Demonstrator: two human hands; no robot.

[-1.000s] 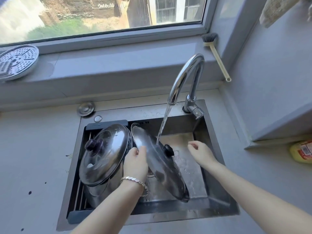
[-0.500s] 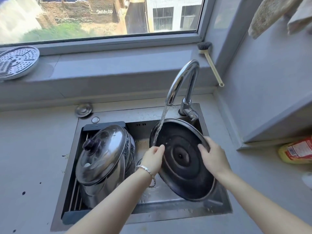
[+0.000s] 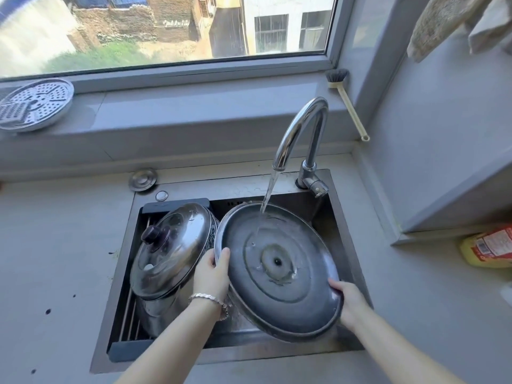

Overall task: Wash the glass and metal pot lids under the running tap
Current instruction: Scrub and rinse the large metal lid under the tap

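- Gripping the large metal lid (image 3: pixel 277 273) by its rim, both hands hold it over the sink (image 3: pixel 349 245), centre-right of the frame. Its hollow underside faces up toward me and it is tilted, with the low edge nearest the camera.
- The left hand (image 3: pixel 212 275) clamps the lid's left edge. I can see the thumb lying over the inner side of the rim and the fingers wrapped behind it.
- A silver bracelet (image 3: pixel 207 299) sits on that wrist.
- The right hand (image 3: pixel 347 303) holds the lower right edge, fingers curled under the rim and mostly hidden from me.
- The water stream (image 3: pixel 270 192) falls from the tap (image 3: pixel 299 128) onto the upper part of the underside, and water pools around the centre boss.
- Just left of the held lid, a second lid (image 3: pixel 171 245) with a dark knob leans tilted on a steel pot (image 3: pixel 155 314). The pot stands on a drying rack (image 3: pixel 130 317) in the left half of the sink.
- The left hand is just beside that second lid; I cannot tell whether they touch.
- On the counter (image 3: pixel 55 259), above the sink's upper left corner, lies a small round metal cap (image 3: pixel 142 179).
- A perforated steamer tray (image 3: pixel 33 103) rests on the windowsill at the upper left of the frame.
- A dish brush (image 3: pixel 346 101) leans in the sill corner, upper right of the tap.
- A yellow packet (image 3: pixel 487 245) with a red label lies at the right edge of the frame.
- Cloths (image 3: pixel 443 23) hang at the top right.
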